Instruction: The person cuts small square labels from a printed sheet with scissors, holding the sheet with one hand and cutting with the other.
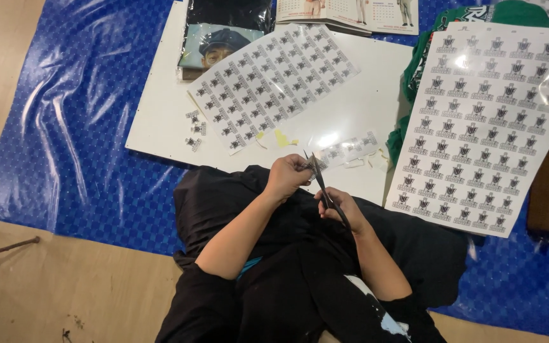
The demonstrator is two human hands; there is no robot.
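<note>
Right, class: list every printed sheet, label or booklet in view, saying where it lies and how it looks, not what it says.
Large label sheet: right, white, rows of dark emblems.
Smaller label sheet: on the white board, partly cut.
Label strip: in the left hand, at the scissors held by the right hand.
Cut labels: board's left edge.
Calendar booklet: top.

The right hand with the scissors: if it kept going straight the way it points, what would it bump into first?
Probably the narrow strip of printed stickers that the left hand holds up. The right hand aims the dark metal scissors up and away, tips right at that strip. Past it lies the white board, though depth is hard to judge.
</note>
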